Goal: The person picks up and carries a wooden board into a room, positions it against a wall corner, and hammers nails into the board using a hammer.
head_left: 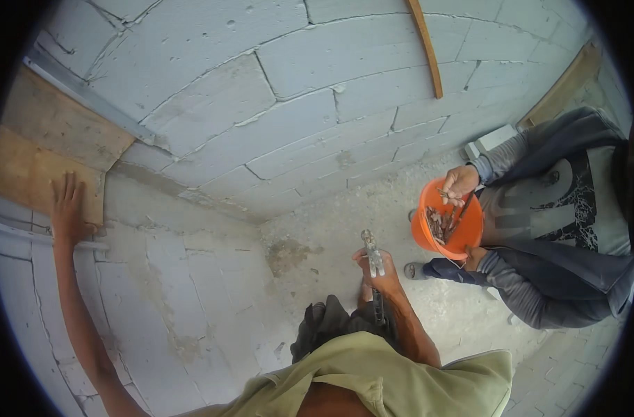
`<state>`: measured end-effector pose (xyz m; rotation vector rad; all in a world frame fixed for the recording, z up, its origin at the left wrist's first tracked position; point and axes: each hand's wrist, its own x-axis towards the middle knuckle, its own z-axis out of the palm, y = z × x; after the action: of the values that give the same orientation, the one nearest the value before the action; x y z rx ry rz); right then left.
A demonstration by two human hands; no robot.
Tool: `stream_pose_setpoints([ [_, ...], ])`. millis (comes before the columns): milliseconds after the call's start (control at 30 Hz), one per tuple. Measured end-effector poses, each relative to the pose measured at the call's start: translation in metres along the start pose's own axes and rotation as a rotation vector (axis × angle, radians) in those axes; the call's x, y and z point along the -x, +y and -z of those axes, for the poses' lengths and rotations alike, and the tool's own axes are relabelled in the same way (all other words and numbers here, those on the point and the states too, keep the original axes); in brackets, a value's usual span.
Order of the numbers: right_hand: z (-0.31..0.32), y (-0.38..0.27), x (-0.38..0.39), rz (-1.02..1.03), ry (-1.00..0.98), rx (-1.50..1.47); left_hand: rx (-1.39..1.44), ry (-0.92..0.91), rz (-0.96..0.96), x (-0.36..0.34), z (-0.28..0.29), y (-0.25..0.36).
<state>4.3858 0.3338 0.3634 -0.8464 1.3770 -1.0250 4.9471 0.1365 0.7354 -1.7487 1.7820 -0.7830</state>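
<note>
On the left, my left hand (67, 207) lies flat with fingers spread against a plywood board (42, 170) fixed at the wall corner. Close to my body, my right hand (385, 274) is closed round a claw hammer (370, 244). Its metal head points up and forward, and its dark handle (379, 307) hangs below the fist. To the right, a co-worker holds an orange bucket (473, 233) by the rim. Brownish, thin pieces (439, 224) lie inside; I cannot make out their kind. The co-worker's other hand (460, 182) pinches something small above it.
Pale block walls (296, 62) rise ahead and at my left. A wooden strip (427, 52) leans on the wall ahead. Metal bars (87, 97) run along the plywood. White blocks (494, 139) sit on the dusty concrete floor (331, 208) near the co-worker.
</note>
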Motion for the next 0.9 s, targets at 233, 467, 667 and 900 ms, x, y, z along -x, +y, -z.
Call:
stream_pose_setpoints([
  [233, 0.001, -0.066, 0.034, 0.261, 0.496, 0.02, 0.074, 0.201, -0.119, -0.025, -0.053, -0.021],
  [467, 0.044, -0.097, 0.002, 0.642, 0.738, 0.207, 0.111, 0.149, -0.099, -0.025, -0.023, 0.005],
  [667, 0.0, -0.115, -0.006, 0.649, 0.5, 0.566, 0.079, 0.114, -0.024, 0.0, -0.02, -0.016],
  [900, -0.014, -0.111, -0.001, 0.735, 0.472, 0.588, -0.088, 0.062, -0.01, -0.012, -0.011, 0.002],
])
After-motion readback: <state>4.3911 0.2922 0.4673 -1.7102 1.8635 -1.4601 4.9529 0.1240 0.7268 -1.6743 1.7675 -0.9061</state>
